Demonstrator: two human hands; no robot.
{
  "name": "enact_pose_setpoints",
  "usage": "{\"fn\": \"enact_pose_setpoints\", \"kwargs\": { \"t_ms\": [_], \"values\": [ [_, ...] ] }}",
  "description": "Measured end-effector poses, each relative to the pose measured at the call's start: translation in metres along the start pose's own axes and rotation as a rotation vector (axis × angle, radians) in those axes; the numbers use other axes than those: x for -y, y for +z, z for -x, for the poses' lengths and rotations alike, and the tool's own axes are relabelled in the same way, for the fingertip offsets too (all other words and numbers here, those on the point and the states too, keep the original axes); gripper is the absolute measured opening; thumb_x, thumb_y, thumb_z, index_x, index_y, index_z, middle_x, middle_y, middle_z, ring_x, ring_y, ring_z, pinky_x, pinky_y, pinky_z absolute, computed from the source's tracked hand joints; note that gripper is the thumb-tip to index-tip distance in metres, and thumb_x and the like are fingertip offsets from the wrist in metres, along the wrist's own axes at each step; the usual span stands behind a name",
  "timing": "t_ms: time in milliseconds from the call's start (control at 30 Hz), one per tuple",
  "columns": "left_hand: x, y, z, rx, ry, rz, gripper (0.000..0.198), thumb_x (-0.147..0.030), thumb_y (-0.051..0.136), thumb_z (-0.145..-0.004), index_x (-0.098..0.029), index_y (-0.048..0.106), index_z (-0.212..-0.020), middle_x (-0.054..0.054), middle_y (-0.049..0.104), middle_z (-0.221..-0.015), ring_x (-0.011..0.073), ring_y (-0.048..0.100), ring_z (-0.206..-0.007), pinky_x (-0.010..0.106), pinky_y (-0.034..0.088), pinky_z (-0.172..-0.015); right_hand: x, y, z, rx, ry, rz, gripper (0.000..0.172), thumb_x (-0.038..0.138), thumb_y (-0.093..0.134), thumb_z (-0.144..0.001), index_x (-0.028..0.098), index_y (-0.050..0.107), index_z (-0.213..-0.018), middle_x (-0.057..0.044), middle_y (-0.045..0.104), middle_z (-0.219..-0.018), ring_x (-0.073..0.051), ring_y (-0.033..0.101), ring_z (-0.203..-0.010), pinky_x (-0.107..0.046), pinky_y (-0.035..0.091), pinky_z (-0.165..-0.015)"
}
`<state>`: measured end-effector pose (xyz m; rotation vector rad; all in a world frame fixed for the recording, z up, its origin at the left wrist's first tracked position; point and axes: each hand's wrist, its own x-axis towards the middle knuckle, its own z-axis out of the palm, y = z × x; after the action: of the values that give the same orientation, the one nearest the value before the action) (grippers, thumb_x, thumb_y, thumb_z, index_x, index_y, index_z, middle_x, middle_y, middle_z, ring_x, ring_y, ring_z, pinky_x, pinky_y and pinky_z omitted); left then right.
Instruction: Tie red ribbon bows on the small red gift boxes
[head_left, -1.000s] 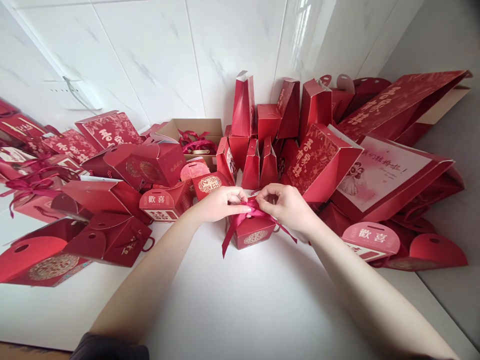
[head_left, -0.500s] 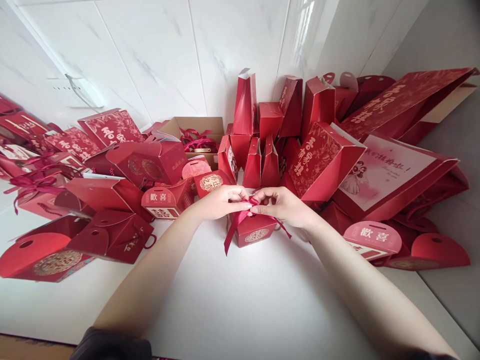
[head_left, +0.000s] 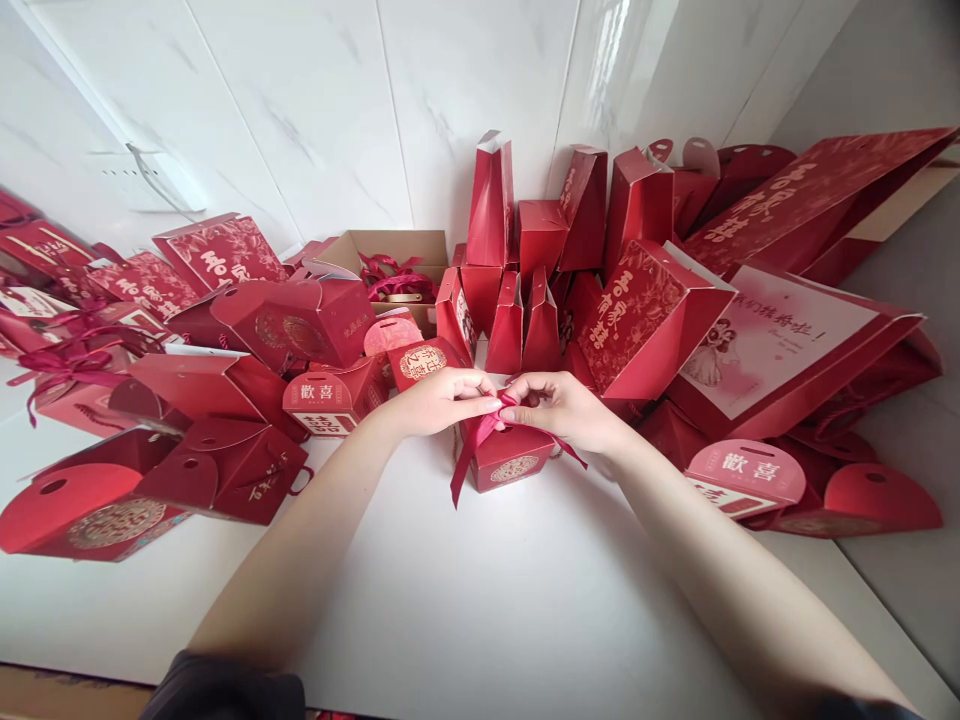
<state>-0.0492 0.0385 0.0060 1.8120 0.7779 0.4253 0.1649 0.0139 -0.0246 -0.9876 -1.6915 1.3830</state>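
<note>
A small red gift box (head_left: 504, 462) with a round gold emblem stands on the white table (head_left: 480, 600), in the middle of the head view. Dark red ribbon (head_left: 466, 462) is gathered at its top, one tail hanging down to the left and another to the right. My left hand (head_left: 457, 400) pinches the ribbon between thumb and fingers just above the box. From the right, my right hand (head_left: 559, 405) pinches the same ribbon, its fingertips nearly meeting the left ones. The fingers partly hide the knot or loop.
Behind the hands stand several tall red boxes (head_left: 491, 205). An open cardboard box (head_left: 345, 255) holds more ribbon. Red gift boxes (head_left: 217, 470) crowd the left; large red bags (head_left: 765, 340) and a pink-lidded box (head_left: 746, 472) fill the right. A tiled wall (head_left: 300, 110) closes off the back.
Both hands stay at the ribbon with almost the same grip. The ribbon at the fingertips has shifted slightly; the view has moved a little.
</note>
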Motion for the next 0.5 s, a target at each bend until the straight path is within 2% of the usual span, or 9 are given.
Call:
{"fn": "enact_pose_setpoints", "kwargs": {
  "t_ms": [300,500],
  "values": [
    [0.002,-0.002,0.000,-0.002,-0.027,-0.001,0.022,-0.036,0.058,-0.091,-0.014,0.061,-0.091,0.010,0.074,-0.097,0.0176,0.068,-0.090,0.032,0.049,-0.082,-0.006,0.001,0.000,-0.065,-0.025,0.000,0.027,0.046,0.070,-0.080,0.019,0.068,-0.086,-0.005,0.070,-0.086,-0.018,0.063,-0.070,-0.032,0.052,-0.060],
    [0.004,-0.003,0.000,-0.005,-0.031,0.056,0.019,-0.034,0.059,-0.090,-0.015,0.058,-0.091,0.008,0.073,-0.096,0.0172,0.068,-0.091,0.032,0.048,-0.083,-0.012,0.001,-0.003,-0.073,-0.263,0.195,0.017,0.035,0.069,-0.082,0.018,0.067,-0.086,-0.004,0.069,-0.086,-0.018,0.063,-0.081,-0.035,0.051,-0.080]
  ]
}}
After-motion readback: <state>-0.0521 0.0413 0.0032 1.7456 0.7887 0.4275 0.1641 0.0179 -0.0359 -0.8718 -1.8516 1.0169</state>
